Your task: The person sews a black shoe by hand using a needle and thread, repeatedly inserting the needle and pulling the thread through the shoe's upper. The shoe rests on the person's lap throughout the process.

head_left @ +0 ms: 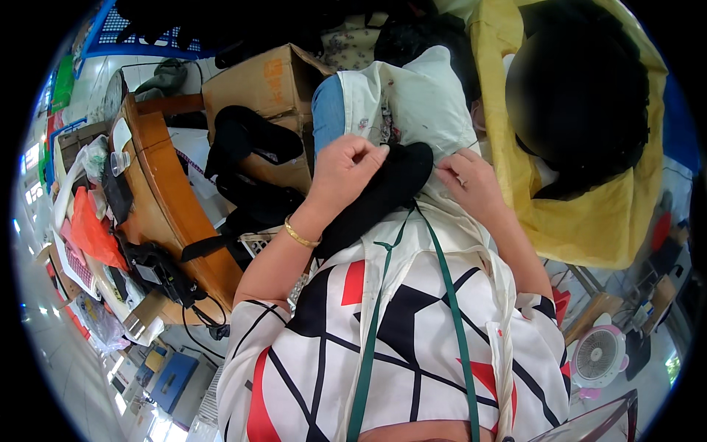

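Black fabric piece slants across the lap, between the two hands and partly under the left one, probably kept there so both can reach its edge. The left hand is pinched closed, thumb against forefinger, at that edge; whether cloth or something finer sits between them I cannot tell. Just beyond the piece's other side, the right hand has bent fingers drawn together, their contents too small to make out. A white apron spreads under and ahead of both hands, perhaps to guard the lap. Right of the right hand, a yellow sack holds a black heap, likely for easy reach. Ahead-left of the left hand, a cardboard carton bears orange-red printing; no brand label is clear.
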Motion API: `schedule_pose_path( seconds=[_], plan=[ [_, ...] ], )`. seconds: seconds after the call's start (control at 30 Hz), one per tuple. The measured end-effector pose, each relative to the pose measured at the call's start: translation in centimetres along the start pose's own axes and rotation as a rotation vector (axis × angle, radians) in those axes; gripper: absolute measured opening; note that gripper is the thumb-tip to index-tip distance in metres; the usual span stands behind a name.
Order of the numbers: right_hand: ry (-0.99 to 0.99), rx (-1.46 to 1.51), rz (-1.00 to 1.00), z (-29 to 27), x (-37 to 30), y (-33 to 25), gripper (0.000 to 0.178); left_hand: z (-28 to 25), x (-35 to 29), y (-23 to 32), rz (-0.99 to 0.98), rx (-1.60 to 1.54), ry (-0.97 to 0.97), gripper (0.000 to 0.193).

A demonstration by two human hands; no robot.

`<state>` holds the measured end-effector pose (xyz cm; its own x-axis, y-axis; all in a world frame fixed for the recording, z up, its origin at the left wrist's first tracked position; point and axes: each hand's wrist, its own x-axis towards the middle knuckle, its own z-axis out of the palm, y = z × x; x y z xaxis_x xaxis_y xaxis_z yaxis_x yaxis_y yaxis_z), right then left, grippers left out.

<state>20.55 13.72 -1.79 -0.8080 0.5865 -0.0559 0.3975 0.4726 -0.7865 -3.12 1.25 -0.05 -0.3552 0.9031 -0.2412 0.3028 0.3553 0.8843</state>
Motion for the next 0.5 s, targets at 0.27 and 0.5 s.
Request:
schedule_pose_path(
  seconds=[0.27, 0.5],
  plan=[
    [-0.013, 0.175, -0.203, 0.8, 0.7, -6.6, 0.015, 1.6, -0.1, 0.1, -0.232, -0.108, -0.293, 0.020],
    [0.001, 0.155, -0.003, 1.9, 3.0, -4.7, 0.009, -0.4, -0.2, -1.4, -0.675, -1.035, -0.373, 0.008]
  ],
)
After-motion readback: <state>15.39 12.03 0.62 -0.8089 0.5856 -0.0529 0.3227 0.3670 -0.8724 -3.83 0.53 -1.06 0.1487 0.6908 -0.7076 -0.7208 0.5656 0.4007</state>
